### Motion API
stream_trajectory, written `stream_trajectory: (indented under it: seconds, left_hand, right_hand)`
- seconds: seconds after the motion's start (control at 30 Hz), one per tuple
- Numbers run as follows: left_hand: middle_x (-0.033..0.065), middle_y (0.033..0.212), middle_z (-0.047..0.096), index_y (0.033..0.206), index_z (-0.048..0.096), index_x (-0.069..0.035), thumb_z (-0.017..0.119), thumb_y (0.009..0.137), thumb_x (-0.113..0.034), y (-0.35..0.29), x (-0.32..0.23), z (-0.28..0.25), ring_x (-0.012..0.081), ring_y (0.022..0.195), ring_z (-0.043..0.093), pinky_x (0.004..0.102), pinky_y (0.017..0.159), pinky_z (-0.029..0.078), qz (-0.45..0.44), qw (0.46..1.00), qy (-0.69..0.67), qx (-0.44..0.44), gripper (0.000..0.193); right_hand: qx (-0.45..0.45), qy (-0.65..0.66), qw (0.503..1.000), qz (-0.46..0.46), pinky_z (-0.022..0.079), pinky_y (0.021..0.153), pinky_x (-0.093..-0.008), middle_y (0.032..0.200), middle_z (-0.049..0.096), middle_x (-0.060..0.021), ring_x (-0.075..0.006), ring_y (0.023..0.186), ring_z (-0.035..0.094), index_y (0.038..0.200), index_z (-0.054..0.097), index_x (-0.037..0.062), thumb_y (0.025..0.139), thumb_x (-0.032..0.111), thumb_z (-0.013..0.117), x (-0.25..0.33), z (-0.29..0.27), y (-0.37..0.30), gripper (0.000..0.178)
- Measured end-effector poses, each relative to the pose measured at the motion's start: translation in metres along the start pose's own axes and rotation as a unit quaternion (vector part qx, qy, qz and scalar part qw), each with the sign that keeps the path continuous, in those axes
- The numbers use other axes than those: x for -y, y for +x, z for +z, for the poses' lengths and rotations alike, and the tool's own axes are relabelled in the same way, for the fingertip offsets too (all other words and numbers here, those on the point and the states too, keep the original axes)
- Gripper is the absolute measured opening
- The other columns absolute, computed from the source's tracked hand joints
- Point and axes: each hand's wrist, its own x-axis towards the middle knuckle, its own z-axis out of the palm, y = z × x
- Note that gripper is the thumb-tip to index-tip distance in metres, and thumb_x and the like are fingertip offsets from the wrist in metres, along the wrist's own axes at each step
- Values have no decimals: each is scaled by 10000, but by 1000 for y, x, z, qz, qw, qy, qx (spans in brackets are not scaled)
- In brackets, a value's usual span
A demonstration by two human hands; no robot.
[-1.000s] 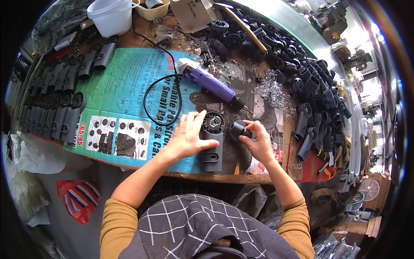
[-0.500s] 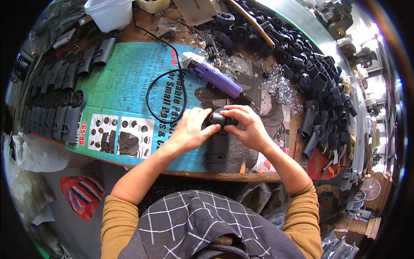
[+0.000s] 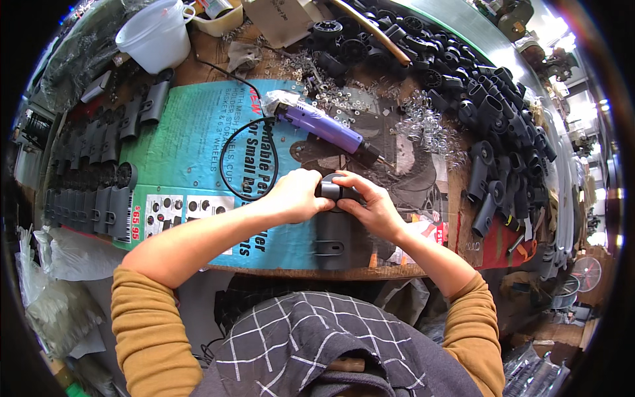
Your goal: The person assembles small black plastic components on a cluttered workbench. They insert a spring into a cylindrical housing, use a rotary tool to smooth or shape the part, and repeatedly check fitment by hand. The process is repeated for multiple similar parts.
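Observation:
A dark grey plastic leg piece (image 3: 333, 239) lies on the printed cardboard in front of me, its flat slotted end toward my body. At its far end is a rounded black wheel-like part (image 3: 336, 191). My left hand (image 3: 299, 196) grips that part from the left, fingers curled and thumb pressed in. From the right, my right hand (image 3: 370, 204) closes on it with fingers over the top and thumb below. The fingers hide much of where the two parts meet. Just beyond my hands lies a purple electric screwdriver (image 3: 324, 127), its bit pointing right.
Several similar leg pieces (image 3: 114, 205) stand in rows at the left. Black plastic fittings (image 3: 489, 126) are heaped at the right and back. Clear small parts (image 3: 426, 126) and metal nuts (image 3: 354, 104) lie scattered beyond the screwdriver. A white bucket (image 3: 155, 43) stands far left.
My view has shifted slightly. My left forearm has swung out to the left with its elbow raised, and the left hand has turned over the black part. Both hands keep their hold.

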Motion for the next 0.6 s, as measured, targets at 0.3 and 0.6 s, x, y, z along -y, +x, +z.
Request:
stream_trajectory:
  seconds: [0.3,0.6]
  left_hand:
    - [62,945,637,1009,649,1,710,839,-322,8,-35,23,119,911,555,277,830,430,-99,896,-433,-9,370]
    - [172,972,585,1018,583,7,790,724,-428,-62,-57,4,331,909,586,418,833,478,276,924,-126,-235,564]
  right_hand:
    - [-76,344,930,101,449,993,-331,1307,472,-102,-194,1213,495,1409,314,70,790,24,762,-3,0,-39,765]
    - [-24,201,979,31,482,902,-311,1098,629,-37,-130,1023,586,1199,557,40,723,57,790,78,-9,-63,530]
